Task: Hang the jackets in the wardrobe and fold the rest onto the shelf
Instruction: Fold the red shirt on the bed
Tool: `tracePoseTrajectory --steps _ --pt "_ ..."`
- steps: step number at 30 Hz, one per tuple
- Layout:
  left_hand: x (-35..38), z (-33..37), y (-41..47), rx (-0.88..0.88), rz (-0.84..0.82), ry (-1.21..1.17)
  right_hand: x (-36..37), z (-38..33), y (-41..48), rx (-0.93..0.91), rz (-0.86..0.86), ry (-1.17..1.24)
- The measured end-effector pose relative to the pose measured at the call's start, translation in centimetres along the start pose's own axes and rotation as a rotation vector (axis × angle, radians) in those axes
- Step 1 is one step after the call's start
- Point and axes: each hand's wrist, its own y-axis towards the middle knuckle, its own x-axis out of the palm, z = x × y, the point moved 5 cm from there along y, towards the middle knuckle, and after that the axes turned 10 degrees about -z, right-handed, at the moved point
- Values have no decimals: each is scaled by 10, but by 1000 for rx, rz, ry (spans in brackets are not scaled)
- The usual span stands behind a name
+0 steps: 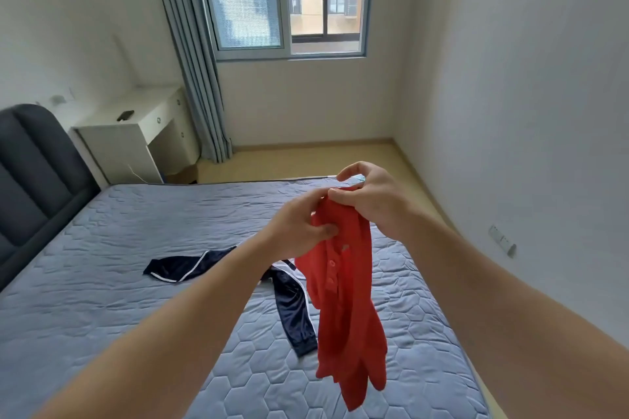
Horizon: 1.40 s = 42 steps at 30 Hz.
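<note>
Red shirt (343, 282): held up over the mattress (102, 299), hanging limp toward 6 o'clock.
Your left hand (299, 231): fingers and thumb curled, pinching the shirt near its collar.
Your right hand (371, 201): at 1 o'clock of the left, gripping the shirt's top edge.
Navy jacket (180, 267): spread on the mattress at 8 o'clock of the shirt, partly behind your left forearm.
White desk (136, 133): 10 o'clock, by the headboard.

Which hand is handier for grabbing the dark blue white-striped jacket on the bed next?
Likely the left hand. The dark blue white-striped jacket lies under that forearm; the right hand sits beyond the hanging red buttoned shirt. Both grip it.
</note>
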Motion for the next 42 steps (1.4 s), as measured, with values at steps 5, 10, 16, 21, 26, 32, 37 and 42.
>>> tracePoseTrajectory --steps 5,10,16,21,26,32,37,42 --pt "5 2 14 -66 64 109 -9 21 -16 39 20 241" --pt "-2 9 16 -35 153 -175 5 67 -42 150 -370 332" --pt "-16 29 17 54 210 -477 -3 99 -46 324 -96 -269" --pt "-41 23 8 51 391 -703 -44 75 -46 389 92 -671" --pt "-52 10 6 -10 361 -671 -75 47 -39 316 350 -409" --pt "-62 3 -1 -16 424 -162 -80 27 -27 206 501 -127" --pt "-65 -4 2 3 426 -18 -81 22 -31 164 437 -215" --pt "-65 -10 8 -2 396 -2 -75 21 -27 147 295 -34"
